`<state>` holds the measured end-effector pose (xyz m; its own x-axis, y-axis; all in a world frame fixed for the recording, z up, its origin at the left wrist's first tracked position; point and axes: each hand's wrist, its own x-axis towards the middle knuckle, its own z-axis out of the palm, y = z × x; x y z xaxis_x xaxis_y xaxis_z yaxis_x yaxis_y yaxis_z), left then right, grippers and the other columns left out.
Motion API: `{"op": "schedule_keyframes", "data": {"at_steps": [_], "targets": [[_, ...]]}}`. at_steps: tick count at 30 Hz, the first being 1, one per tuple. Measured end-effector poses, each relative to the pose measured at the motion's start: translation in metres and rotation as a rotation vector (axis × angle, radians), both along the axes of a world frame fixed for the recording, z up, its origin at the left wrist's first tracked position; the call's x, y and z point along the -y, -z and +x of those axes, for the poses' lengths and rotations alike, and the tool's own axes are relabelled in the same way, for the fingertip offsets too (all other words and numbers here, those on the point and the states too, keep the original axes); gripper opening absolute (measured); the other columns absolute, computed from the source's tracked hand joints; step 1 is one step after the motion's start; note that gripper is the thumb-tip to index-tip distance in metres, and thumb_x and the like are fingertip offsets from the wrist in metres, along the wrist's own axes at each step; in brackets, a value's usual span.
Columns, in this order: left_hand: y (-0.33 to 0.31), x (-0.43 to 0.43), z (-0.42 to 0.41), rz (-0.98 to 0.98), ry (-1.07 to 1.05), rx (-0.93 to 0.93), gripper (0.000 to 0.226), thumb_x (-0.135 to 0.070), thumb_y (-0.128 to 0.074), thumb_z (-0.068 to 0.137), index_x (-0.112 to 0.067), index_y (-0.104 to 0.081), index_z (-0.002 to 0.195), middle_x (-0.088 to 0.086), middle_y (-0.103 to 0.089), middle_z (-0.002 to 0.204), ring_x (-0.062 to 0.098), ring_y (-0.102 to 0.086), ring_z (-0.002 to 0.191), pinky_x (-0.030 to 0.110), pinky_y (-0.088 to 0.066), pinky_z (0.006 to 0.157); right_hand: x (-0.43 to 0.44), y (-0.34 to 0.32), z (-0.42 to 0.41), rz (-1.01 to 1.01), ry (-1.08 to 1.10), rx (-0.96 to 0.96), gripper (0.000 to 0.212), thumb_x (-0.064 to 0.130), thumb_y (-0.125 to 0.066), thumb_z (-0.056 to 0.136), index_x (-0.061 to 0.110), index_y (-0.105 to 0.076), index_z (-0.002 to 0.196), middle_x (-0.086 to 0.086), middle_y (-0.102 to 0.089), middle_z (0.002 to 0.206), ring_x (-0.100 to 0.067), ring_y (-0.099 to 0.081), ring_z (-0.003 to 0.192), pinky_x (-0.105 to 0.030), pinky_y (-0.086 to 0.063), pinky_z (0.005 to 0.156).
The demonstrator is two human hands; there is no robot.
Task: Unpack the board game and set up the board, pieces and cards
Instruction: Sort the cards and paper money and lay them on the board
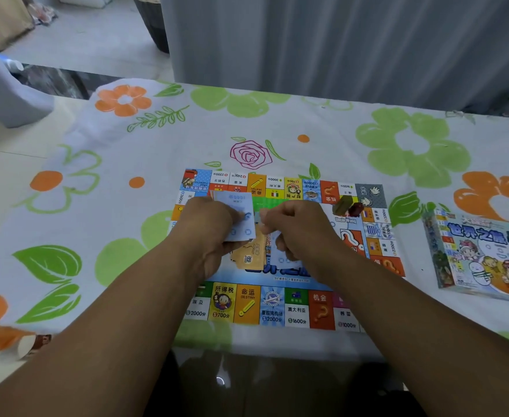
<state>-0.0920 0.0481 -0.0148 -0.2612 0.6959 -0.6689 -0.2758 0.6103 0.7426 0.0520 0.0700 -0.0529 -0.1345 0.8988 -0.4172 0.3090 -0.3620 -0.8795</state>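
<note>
Head camera looks down at a table with a flowery cloth (111, 145). The game board (272, 308) lies open and flat in the middle of the cloth, near the person, so things can be put on it.

Both hands are over the middle of the board. The left hand (211, 233) has its fingers curled round a small stack of blue paper money (241, 212) and holds it up off the board. The right hand (302, 230) is just beside it. Its fingers are curled too, and it seems to pinch one blue note (278, 252) by the edge. I think the person is sorting the money, taking notes from the stack one by one.

Under the hands, a pile of orange notes (251, 254) rests on the board, maybe sorted by colour. Two little blocks (348, 206), one green and one dark red, sit on the far right part of the board, out of the way of the hands. The game box (482, 257) lies well to the right on the cloth, apart from the board.

I think the set-up is about half done. The board is out, but the money needs neat piles.
</note>
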Motion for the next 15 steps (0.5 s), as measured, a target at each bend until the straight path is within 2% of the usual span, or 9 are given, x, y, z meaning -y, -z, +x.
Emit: {"op": "schedule_keyframes", "data": {"at_steps": [4, 7, 10, 13, 15], "targets": [[0.006, 0.000, 0.002, 0.022, 0.040, -0.032, 0.035, 0.008, -0.065, 0.088, -0.003, -0.059, 0.121, 0.019, -0.070, 0.110, 0.032, -0.071, 0.087, 0.040, -0.060, 0.067, -0.001, -0.005, 0.000, -0.069, 0.026, -0.141, 0.026, 0.033, -0.060, 0.100, 0.008, -0.068, 0.098, -0.003, -0.068, 0.078, -0.011, -0.046, 0.045, -0.020, -0.032, 0.041], [0.010, 0.000, 0.004, 0.046, 0.064, -0.055, 0.028, 0.005, -0.067, 0.088, -0.006, -0.063, 0.114, 0.015, -0.072, 0.106, 0.029, -0.072, 0.086, 0.038, -0.058, 0.066, 0.000, -0.006, 0.001, -0.027, -0.038, -0.138, 0.016, 0.026, -0.066, 0.097, 0.010, -0.066, 0.097, -0.006, -0.064, 0.078, -0.013, -0.047, 0.046, -0.023, -0.034, 0.042], [0.009, 0.000, 0.008, 0.057, 0.080, -0.067, 0.020, 0.004, -0.068, 0.088, -0.008, -0.065, 0.105, 0.014, -0.073, 0.102, 0.029, -0.073, 0.087, 0.041, -0.060, 0.072, 0.000, -0.006, 0.005, 0.008, -0.030, -0.108, 0.012, 0.020, -0.070, 0.094, 0.009, -0.066, 0.094, -0.004, -0.063, 0.073, -0.011, -0.049, 0.046, -0.024, -0.038, 0.043], [0.010, -0.001, 0.010, 0.052, 0.078, -0.057, 0.018, 0.003, -0.067, 0.090, -0.007, -0.065, 0.104, 0.015, -0.074, 0.102, 0.031, -0.073, 0.088, 0.044, -0.060, 0.078, -0.004, -0.007, 0.011, 0.004, -0.007, -0.096, 0.010, 0.018, -0.071, 0.093, 0.008, -0.067, 0.092, -0.002, -0.061, 0.069, -0.011, -0.050, 0.047, -0.023, -0.039, 0.044], [0.011, -0.002, 0.009, 0.044, 0.058, -0.044, 0.020, 0.003, -0.064, 0.092, -0.006, -0.063, 0.109, 0.016, -0.073, 0.104, 0.031, -0.073, 0.089, 0.044, -0.061, 0.076, -0.007, -0.008, 0.017, 0.008, 0.023, -0.089, 0.011, 0.016, -0.071, 0.093, 0.005, -0.067, 0.092, -0.004, -0.062, 0.073, -0.011, -0.049, 0.047, -0.023, -0.038, 0.043]]}}
